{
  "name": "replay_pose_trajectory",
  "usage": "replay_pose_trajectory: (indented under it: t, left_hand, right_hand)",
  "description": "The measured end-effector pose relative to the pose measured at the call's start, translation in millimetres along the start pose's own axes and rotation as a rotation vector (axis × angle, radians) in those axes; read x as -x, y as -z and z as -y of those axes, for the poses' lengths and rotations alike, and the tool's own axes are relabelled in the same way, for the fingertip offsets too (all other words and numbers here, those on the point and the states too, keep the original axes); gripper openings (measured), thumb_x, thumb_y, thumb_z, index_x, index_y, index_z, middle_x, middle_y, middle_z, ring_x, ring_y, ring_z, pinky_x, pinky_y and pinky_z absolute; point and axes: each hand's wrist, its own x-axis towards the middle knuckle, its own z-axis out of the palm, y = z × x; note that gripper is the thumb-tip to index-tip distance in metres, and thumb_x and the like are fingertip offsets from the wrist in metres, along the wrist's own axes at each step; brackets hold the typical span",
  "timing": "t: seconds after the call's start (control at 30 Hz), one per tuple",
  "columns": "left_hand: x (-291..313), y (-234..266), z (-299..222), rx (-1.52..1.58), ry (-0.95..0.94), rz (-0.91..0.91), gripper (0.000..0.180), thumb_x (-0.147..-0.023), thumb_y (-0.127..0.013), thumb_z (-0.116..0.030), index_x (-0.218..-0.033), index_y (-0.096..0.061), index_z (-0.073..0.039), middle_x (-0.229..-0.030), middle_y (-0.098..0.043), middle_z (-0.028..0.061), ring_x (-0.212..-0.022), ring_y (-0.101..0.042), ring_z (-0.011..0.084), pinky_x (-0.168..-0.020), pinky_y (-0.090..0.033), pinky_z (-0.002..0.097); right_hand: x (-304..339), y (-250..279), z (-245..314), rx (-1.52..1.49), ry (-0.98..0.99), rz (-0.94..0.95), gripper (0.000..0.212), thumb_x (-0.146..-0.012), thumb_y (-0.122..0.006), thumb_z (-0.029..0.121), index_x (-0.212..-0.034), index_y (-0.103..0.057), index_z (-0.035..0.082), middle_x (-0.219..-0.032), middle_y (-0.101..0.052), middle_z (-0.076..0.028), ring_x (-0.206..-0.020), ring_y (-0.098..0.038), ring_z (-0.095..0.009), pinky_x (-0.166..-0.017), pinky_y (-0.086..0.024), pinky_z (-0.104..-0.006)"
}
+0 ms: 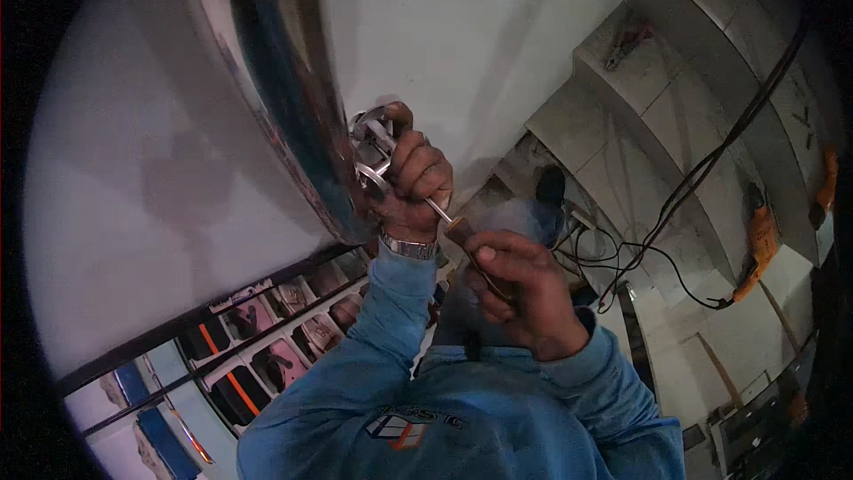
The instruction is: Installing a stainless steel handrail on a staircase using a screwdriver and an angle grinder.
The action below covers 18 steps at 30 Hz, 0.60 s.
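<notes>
My left hand [413,169], with a metal watch on its wrist, is closed round a shiny metal bracket [371,144]. This bracket sits against the side of a wide, glossy handrail-like bar [275,80] in front of a pale wall. A screwdriver [460,233] with a brownish handle lies in the grip of my right hand [524,289]. Its bare shaft runs up to the left, into or behind the fingers of my left hand. The tip of the screwdriver is hidden there, so what it touches cannot be seen.
Tiled steps [657,80] curve along the right side. Red-handled pliers [629,44] lie on one step, and an orange power tool [760,244] rests lower down. Dark cables [697,173] hang across the steps. Below the wall at lower left are patterned panels [235,396].
</notes>
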Motion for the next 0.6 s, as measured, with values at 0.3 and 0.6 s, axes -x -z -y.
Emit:
replay_pose_trajectory:
  t: [0.3, 0.6]
  left_hand:
    - [-5, 37, -63, -0.044, -0.097, -0.120, 0.041, -0.096, -0.061, -0.021, -0.127, -0.055, 0.005, -0.058, -0.035, -0.0034, -0.043, -0.036, 0.0051, -0.037, -0.026, 0.0219]
    - [-23, 40, -62, -0.013, 0.108, 0.105, 0.052, -0.087, -0.072, -0.016, -0.133, -0.051, -0.004, -0.058, -0.037, -0.0029, -0.044, -0.036, 0.0043, -0.035, -0.023, 0.0206]
  right_hand:
    - [-51, -21, -17, 1.232, 0.746, -0.065, 0.050, -0.082, -0.071, 0.010, -0.131, -0.063, 0.019, -0.091, -0.064, -0.016, -0.055, -0.060, -0.021, -0.048, -0.046, -0.0314]
    - [-64, -17, 3, 0.619, 0.285, -0.022, 0.058, -0.081, -0.071, 0.007, -0.137, -0.058, 0.013, -0.086, -0.066, -0.011, -0.067, -0.062, -0.016, -0.060, -0.050, -0.0291]
